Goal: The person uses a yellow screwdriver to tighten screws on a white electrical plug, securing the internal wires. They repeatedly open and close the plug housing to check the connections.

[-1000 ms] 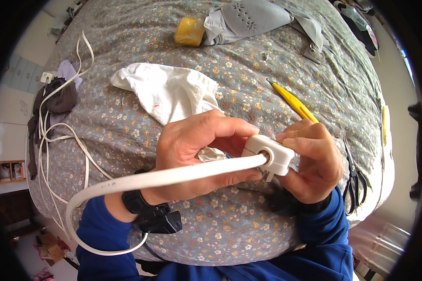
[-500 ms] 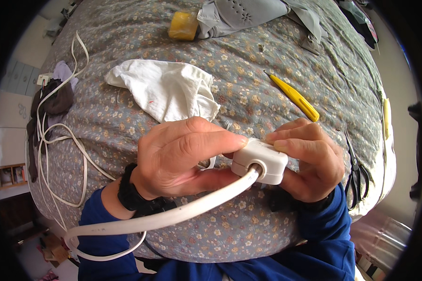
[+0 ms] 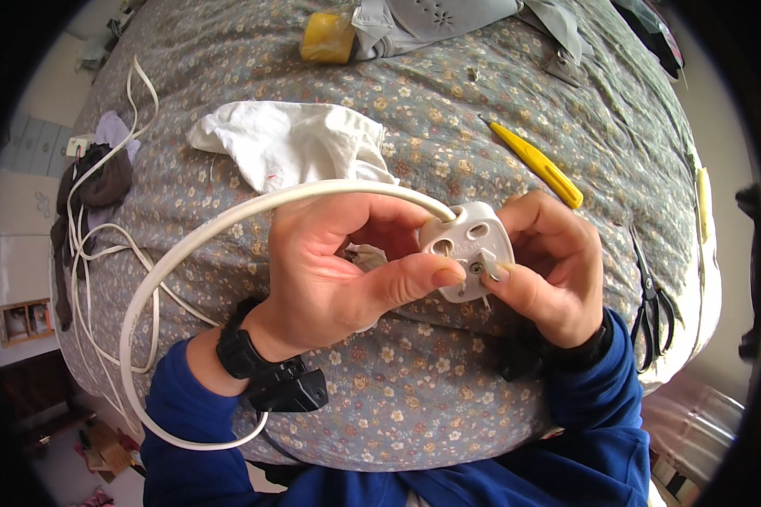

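Between my two hands is a white electrical plug (image 3: 494, 239), its face with round holes, a screw and metal prongs turned up toward me. A thick white cord (image 3: 254, 203) leaves its top and loops over my left wrist. My left hand (image 3: 338, 262) grips the plug's left side, thumb on the face and fingers behind. A small crumpled white piece (image 3: 369, 257) shows inside that hand; what it is I cannot tell. My right hand (image 3: 558, 262) holds the right side, with its thumb tip at the prong beside the screw. The fingers behind the plug are partly hidden.
On the flowered bedspread (image 3: 414, 406) lie a white cloth (image 3: 292, 144), a yellow pen-shaped tool (image 3: 534, 163) and black scissors (image 3: 649, 308). A yellow tape roll (image 3: 327, 38) sits by a grey strapped item (image 3: 440, 21). Thin white cable (image 3: 80, 253) tangles at the left, near dark cloth (image 3: 106, 182).
The plug has been turned over, so its pronged face now shows and the cord leaves from the top. My right thumb has moved onto the face near the screw.
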{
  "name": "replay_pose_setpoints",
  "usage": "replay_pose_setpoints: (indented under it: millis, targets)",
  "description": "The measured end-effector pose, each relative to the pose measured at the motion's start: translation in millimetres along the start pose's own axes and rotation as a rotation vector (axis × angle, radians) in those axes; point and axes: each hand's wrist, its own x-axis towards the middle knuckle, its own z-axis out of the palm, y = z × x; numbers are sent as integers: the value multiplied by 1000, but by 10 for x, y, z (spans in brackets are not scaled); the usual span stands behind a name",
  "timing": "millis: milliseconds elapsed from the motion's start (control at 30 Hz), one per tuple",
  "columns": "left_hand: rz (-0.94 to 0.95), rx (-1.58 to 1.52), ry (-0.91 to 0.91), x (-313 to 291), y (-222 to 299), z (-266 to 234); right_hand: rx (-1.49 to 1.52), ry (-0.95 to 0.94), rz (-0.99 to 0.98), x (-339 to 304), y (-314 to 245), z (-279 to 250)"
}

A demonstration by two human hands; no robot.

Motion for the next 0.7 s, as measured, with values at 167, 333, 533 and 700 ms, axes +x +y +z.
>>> replay_pose_setpoints:
  millis: [167, 333, 533, 700]
  targets:
    - [83, 46, 105, 8, -35, 42, 78, 11, 142, 5, -8, 11]
    - [266, 351, 51, 38, -3, 2, 29, 12, 171, 18, -15, 4]
    - [463, 590, 1, 35, 56, -28, 83, -2, 166, 13, -5, 16]
    - [356, 559, 3, 23, 125, -40, 26, 24, 214, 20, -20, -6]
